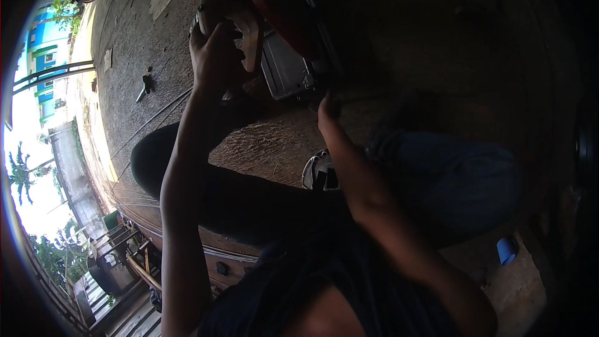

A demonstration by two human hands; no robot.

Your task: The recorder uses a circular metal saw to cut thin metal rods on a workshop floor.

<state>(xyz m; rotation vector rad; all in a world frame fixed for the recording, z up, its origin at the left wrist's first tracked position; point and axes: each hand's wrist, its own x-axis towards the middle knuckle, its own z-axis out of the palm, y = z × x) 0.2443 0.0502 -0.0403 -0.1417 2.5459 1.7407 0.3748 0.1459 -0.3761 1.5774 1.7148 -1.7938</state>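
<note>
My left hand is up at the top, left of centre, its fingers closed around a brown curved piece with a notched edge. Beside that piece runs a large dark part with a red curved rim, which looks like part of a machine. Below it sits a grey rectangular metal base. My right hand reaches to the near right corner of this base. Deep shadow covers its fingers, so what they touch is hard to make out.
On the rough floor to the left lies a small tool-like object. Cables cross the floor nearby. My bent legs lie in front of me, with a shoe between them. A blue cup is at the lower right.
</note>
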